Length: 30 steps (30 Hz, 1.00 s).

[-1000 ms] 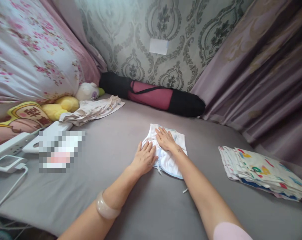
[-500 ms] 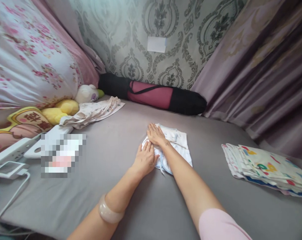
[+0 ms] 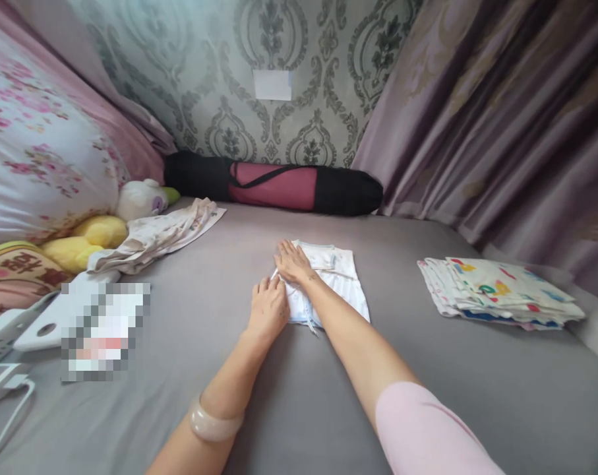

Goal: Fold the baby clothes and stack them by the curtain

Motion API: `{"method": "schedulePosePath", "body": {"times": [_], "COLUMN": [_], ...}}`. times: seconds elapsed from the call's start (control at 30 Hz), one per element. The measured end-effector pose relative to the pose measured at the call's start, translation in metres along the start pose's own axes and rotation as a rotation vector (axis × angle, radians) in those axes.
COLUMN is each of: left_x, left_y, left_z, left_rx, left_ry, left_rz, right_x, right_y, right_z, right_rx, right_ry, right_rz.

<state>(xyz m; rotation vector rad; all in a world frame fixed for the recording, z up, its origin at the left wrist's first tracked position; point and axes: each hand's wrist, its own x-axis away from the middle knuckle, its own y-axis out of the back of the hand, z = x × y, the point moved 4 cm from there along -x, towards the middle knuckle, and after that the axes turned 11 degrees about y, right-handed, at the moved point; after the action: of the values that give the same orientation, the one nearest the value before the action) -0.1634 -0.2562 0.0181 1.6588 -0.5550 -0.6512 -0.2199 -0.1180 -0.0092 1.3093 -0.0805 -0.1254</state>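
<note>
A small white baby shirt (image 3: 345, 290) with pale blue trim and thin ties lies folded on the grey bed sheet. My right hand (image 3: 295, 264) rests flat across its upper left part, fingers stretched out. At the shirt's left edge, my left hand (image 3: 269, 309) has its fingers bent down and closed on the cloth; the thumb is hidden. A short white tie shows between the two hands. A pale bangle (image 3: 214, 422) circles my left forearm.
To the right sits a stack of folded printed cloths (image 3: 501, 293). A black and maroon long bag (image 3: 273, 188) lies along the wall. Leftward are a crumpled cloth (image 3: 160, 234), yellow plush toy (image 3: 88, 244), white board (image 3: 56, 316) and charger cable (image 3: 12, 412).
The view has swung to the right. My left hand has slid off the shirt's front to its left edge, and its fingers have curled. My right hand stays flat on the shirt.
</note>
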Motion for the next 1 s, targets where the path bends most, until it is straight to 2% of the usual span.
{"method": "schedulePosePath", "body": {"times": [0.13,0.27,0.37,0.5,0.67,0.77,0.87,0.93,1.0], "left_x": [0.001,0.001,0.0,-0.001,-0.001,-0.002,-0.003,-0.003,-0.003], "left_y": [0.001,-0.001,-0.005,-0.009,-0.009,-0.01,-0.014,-0.016,-0.017], "left_z": [0.001,0.001,0.001,0.0,0.005,0.007,0.008,0.008,0.008], "left_rx": [-0.001,0.026,0.059,0.091,0.089,0.097,0.099,0.098,0.108], "left_ry": [-0.018,-0.042,-0.045,-0.04,-0.032,-0.041,-0.039,-0.044,-0.056], "left_rz": [-0.011,-0.01,-0.001,0.06,0.089,0.069,0.054,0.048,0.034], "right_x": [0.004,0.037,0.064,0.076,0.094,0.116,0.129,0.132,0.141], "right_y": [0.014,0.036,0.031,0.023,0.024,0.015,0.004,0.007,0.023], "right_z": [-0.006,-0.027,-0.041,-0.047,-0.028,-0.004,0.012,0.015,0.011], "right_rx": [-0.122,-0.076,0.008,0.032,-0.007,0.022,0.009,-0.036,-0.084], "right_ry": [0.029,-0.019,-0.078,-0.109,-0.029,0.04,0.029,0.048,0.083], "right_rz": [0.036,-0.048,-0.012,0.002,0.013,-0.039,-0.04,-0.014,-0.033]}}
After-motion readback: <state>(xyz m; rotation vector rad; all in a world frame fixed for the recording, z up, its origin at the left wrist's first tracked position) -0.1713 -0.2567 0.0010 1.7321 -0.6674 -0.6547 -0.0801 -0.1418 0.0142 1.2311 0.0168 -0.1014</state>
